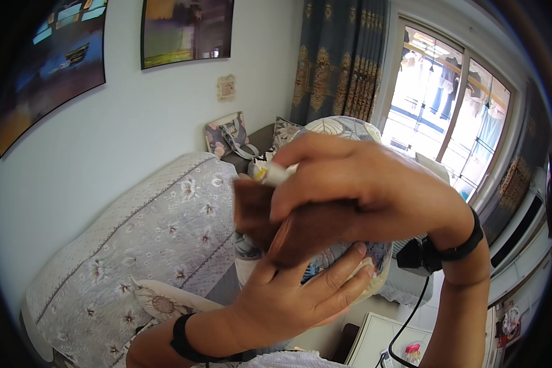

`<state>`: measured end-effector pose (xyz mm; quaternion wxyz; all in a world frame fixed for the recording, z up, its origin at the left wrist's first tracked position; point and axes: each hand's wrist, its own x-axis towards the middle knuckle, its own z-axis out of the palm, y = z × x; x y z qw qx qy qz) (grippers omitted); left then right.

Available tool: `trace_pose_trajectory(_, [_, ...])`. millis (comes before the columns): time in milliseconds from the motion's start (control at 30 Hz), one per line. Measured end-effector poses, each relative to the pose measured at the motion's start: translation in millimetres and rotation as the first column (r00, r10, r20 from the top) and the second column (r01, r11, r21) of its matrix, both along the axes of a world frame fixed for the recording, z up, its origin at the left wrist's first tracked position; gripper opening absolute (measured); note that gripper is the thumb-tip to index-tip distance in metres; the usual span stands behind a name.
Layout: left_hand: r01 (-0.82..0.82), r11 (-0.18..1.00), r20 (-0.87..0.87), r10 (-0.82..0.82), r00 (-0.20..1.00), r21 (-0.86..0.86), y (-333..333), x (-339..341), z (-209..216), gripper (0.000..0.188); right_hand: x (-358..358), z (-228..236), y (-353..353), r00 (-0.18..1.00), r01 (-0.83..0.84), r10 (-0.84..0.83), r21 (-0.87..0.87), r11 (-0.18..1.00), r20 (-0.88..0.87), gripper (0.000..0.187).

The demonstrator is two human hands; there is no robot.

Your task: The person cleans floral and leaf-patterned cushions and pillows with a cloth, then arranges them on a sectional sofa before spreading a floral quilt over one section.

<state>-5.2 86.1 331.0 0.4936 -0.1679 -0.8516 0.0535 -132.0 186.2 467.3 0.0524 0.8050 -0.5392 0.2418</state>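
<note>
In front of me is a brown leather-like thing [254, 211], folded or in two flaps and blurred by motion, so its kind is unclear. My right hand [362, 184] comes over it from above with bent fingers closed on it. Between those fingers sticks out a small white thing [277, 175], also smeared, with a bit of yellow by its end. From below, my left hand [306, 282] grips the brown thing's lower edge, thumb against it. Its other fingers stretch out under it, over a patterned cloth surface [379, 253]. My right hand hides much of the brown thing.
A sofa under a pale flowered quilted cover [165, 239] runs along the left. At its far end are a flowered handbag [226, 135] and cushions [286, 132]. A black device [418, 256] with a cable is by my right wrist. Lower right is a white table [374, 340].
</note>
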Motion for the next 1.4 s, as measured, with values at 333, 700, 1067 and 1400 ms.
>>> trace_pose_trajectory(333, [-0.008,0.994,-0.099,-0.003,0.995,-0.112,34.4,-14.1,-6.0,0.034,-133.7,30.9,14.7,0.538,0.602,-0.606,-0.236,0.763,-0.585,0.038])
trace_pose_trajectory(700, [-0.489,0.651,-0.509,0.179,0.842,-0.581,151.2,-55.2,-30.5,0.046,-69.4,17.8,63.9,0.743,0.669,-0.613,0.327,0.667,-0.269,0.044])
trace_pose_trajectory(1067, [-0.040,0.974,-0.029,0.034,0.999,-0.221,148.8,-102.8,-20.2,0.023,-25.9,12.8,170.1,0.852,0.523,-0.511,0.237,0.818,-0.116,0.016])
trace_pose_trajectory(1400, [0.054,0.989,0.044,-0.049,0.998,-0.136,18.6,-110.2,8.7,0.013,-73.5,-126.0,121.2,0.804,0.588,-0.509,-0.539,0.604,0.307,0.036])
